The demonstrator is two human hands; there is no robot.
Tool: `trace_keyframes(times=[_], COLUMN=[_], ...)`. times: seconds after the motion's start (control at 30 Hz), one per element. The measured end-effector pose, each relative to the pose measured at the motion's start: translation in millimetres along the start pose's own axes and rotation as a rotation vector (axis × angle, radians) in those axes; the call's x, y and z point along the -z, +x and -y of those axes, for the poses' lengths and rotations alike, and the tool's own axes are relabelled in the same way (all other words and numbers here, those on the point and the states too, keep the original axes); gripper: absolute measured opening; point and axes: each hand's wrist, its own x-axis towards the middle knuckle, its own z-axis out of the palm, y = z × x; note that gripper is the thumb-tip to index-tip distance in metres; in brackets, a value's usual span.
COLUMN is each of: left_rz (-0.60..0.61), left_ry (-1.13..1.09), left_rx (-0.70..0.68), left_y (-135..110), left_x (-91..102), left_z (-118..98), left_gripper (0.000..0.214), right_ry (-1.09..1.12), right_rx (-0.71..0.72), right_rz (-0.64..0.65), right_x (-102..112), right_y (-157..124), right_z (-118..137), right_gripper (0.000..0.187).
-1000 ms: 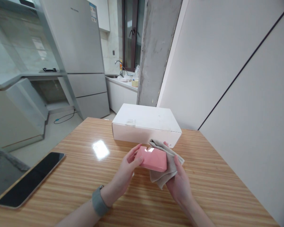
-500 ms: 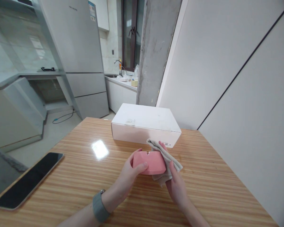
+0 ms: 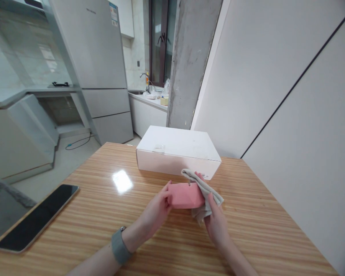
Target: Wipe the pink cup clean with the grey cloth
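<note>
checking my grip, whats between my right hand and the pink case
In the head view, a beige cloth lies between the right hand and the pink plastic case, touching both.

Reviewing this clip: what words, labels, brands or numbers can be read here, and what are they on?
Nothing is legible.
Dark lettering on the silver refrigerator: too small to read.
Blue-and-white sticker on the refrigerator: too blurred to read.
Small print on the white cardboard box: too small to read.
</note>
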Motion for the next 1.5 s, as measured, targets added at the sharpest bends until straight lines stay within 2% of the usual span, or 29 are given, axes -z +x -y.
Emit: trace_keyframes(times=[0.17, 0.23, 0.33, 0.43, 0.53, 0.6, 0.77, 0.87, 1.0, 1.1, 1.17, 1.3, 1.4, 1.5], left_rz=[0.133, 0.188, 0.190, 0.175, 0.190, 0.151, 0.010, -0.051, -0.084, -0.064, -0.039, -0.018, 0.008, 0.059], left_ry=[0.089, 0.163, 0.190, 0.097, 0.045, 0.063, 0.213, 0.286, 0.326, 0.315, 0.244, 0.055, 0.083, 0.188], left_rx=[-0.076, -0.128, -0.179, -0.160, -0.108, -0.096, -0.125, -0.172, -0.252, -0.250, -0.191, -0.044, 0.000, -0.039], left_y=[-2.5, -4.2, -6.7, -11.1, -15.6, -16.4, -11.8, -9.5, -9.7, -10.0, -9.2, -6.1, -5.6, -6.1], left_x=[-1.3, -2.2, -2.3, -3.5, -6.9, -8.4, -5.2, -3.9, -5.7, -7.1, -7.6, -7.8, -5.3, -0.6], left_z=[-5.8, -7.5, -4.9, 0.5, 1.4, -0.4, -2.5, -0.8, 1.1, 1.9, 1.0, -5.3, -10.2, -11.9], left_gripper=[0.045, 0.042, 0.054, 0.074, 0.079, 0.080, 0.099, 0.097, 0.090, 0.090, 0.091, 0.083, 0.082, 0.075], right_ry=[0.121, 0.149, 0.215, 0.251, 0.230, 0.203, 0.061, -0.094, -0.397, -0.491, -0.455, -0.230, -0.106, -0.016], right_rx=[-0.083, -0.114, -0.142, -0.153, -0.141, -0.124, -0.047, 0.028, 0.188, 0.251, 0.243, 0.113, 0.039, 0.005], right_rz=[-0.078, -0.086, -0.055, 0.011, 0.055, 0.062, 0.062, 0.101, 0.201, 0.253, 0.224, 0.098, -0.009, -0.050], right_x=[-1.3, -4.3, -9.1, -12.2, -12.6, -11.7, -9.0, -8.4, -8.5, -8.5, -7.2, -0.4, 4.1, 3.5], right_y=[4.8, 2.9, -1.2, -4.8, -6.9, -7.4, -10.1, -16.0, -26.4, -29.1, -26.2, -11.4, -0.1, 4.0], right_z=[13.8, 19.2, 22.9, 21.0, 15.9, 12.0, 3.9, 2.8, 6.8, 8.9, 7.5, 1.7, 0.9, 3.9], right_gripper=[0.049, 0.049, 0.047, 0.048, 0.048, 0.048, 0.049, 0.049, 0.045, 0.044, 0.044, 0.047, 0.050, 0.048])
